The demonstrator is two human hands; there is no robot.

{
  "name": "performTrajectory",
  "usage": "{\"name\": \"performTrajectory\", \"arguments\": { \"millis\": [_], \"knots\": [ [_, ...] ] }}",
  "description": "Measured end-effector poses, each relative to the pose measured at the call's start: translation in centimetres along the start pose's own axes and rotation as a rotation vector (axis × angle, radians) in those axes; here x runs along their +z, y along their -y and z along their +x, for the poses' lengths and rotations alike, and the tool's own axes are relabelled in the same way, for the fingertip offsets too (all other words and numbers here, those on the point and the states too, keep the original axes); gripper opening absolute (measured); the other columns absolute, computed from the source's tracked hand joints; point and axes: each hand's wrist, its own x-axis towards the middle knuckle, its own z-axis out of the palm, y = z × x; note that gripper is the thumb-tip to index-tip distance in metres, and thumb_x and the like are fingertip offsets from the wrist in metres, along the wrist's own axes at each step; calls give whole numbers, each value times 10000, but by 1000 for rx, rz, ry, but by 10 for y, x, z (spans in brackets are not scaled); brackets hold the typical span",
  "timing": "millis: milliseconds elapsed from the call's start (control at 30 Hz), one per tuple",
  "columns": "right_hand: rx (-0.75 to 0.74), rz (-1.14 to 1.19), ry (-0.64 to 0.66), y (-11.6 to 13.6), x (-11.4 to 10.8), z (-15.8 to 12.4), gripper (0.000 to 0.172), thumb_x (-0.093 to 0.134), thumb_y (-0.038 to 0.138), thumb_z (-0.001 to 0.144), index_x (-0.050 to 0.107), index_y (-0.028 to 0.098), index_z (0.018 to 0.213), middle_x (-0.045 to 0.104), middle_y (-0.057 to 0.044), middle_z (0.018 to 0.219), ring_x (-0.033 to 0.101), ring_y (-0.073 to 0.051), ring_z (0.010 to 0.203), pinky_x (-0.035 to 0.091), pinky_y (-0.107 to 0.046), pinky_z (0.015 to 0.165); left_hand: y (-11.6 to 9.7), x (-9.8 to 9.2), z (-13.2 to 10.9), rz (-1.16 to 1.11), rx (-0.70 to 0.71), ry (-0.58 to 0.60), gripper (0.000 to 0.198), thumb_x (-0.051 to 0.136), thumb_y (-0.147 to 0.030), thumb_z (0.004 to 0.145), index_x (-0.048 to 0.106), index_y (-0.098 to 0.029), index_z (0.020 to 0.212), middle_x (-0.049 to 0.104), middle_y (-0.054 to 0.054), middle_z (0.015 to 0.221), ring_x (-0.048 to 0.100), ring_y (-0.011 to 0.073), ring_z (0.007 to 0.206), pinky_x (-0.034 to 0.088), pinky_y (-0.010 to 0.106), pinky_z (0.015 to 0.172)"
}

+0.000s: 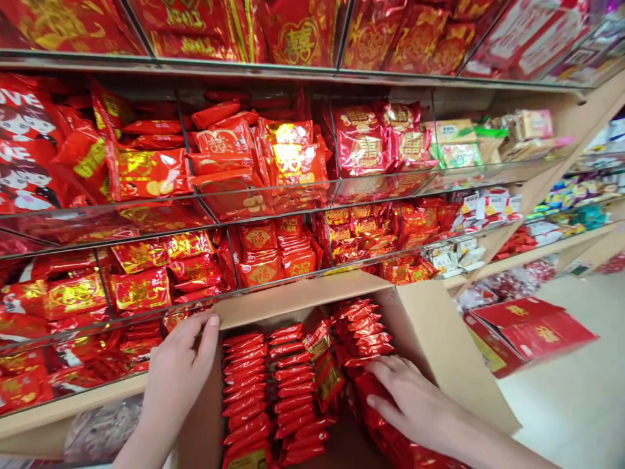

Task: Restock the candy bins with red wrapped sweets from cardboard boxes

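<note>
The right hand [415, 404] lies open, fingers flat on the red packets [293, 391] packed on edge in rows inside the cardboard box [439, 345]. The left hand [178, 371] clasps the box's corner, apparently steadying it against the shelves [58, 409].

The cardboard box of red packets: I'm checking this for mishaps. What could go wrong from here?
1. The left hand grips only the rim of the box, whose support is out of view; it might tip and spill.
2. The right hand lies flat on the red packets and could crush them or topple the neat rows.
</note>
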Motion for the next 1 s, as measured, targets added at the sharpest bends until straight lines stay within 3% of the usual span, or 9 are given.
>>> {"name": "performTrajectory", "arguments": {
  "millis": [100,233,367,467,533,600,667,867,1000],
  "knots": [
    [-48,89,100,-8,-14,-5,571,586,441,756,515,99,1207,498,-187,1262,432,-308,1188,374,-431,970,-3,-1,2,-7,-19,4,346,377,-460,831,611,-206,853,686,70,890,635,229,825,463,296,697],
    [-125,82,77,-20,-22,-8,316,574,327,794,595,157,1060,635,-112,1025,571,-247,989,440,-362,859,-3,-1,3,-14,-19,-17,333,392,-445,829,608,-196,880,674,78,910,623,243,845,469,338,744],
    [-195,223,-100,-26,-28,-8,242,409,287,891,613,202,990,659,-59,922,600,-175,866,441,-289,798,-13,-1,-7,8,150,-173,344,454,-409,800,590,-139,964,631,141,1020,568,293,981,426,449,873],
    [-125,452,-293,-21,-36,-6,294,371,373,902,595,185,865,631,-37,814,574,-150,749,441,-263,701,-47,3,-27,-206,237,-233,334,529,-380,761,592,-136,980,600,149,1084,506,286,1089,352,465,975],
    [-63,656,-362,-10,-38,-1,343,369,441,890,536,179,744,566,-7,693,519,-127,635,422,-245,606,-82,7,-43,-521,127,-41,331,501,-371,796,558,-193,1069,607,94,1077,560,217,1009,429,387,903],
    [-37,843,-383,5,-34,6,367,365,478,880,475,183,692,505,15,632,466,-109,573,397,-232,548,-117,13,-56,-857,-91,297,376,376,-427,855,524,-205,1121,631,74,994,611,176,838,501,311,706],
    [-45,936,-400,22,-25,13,369,362,482,879,438,188,669,472,24,612,437,-102,554,379,-224,524,-144,20,-64,-1019,-189,527,418,351,-488,849,574,-178,1020,639,52,795,592,159,664,474,268,566],
    [-108,652,-646,50,-2,27,370,318,379,915,332,207,589,378,42,510,365,-91,469,305,-229,480,-157,39,-75,-1023,-296,274,341,466,-481,799,527,-192,629,491,-14,569,433,116,530,383,237,525],
    [-222,399,-758,50,-1,30,329,327,296,928,475,186,655,502,5,541,444,-103,476,353,-237,492,-147,39,-76,-1099,-495,294,332,534,-533,735,569,-207,686,545,2,619,498,137,568,418,248,549]
  ]
}}
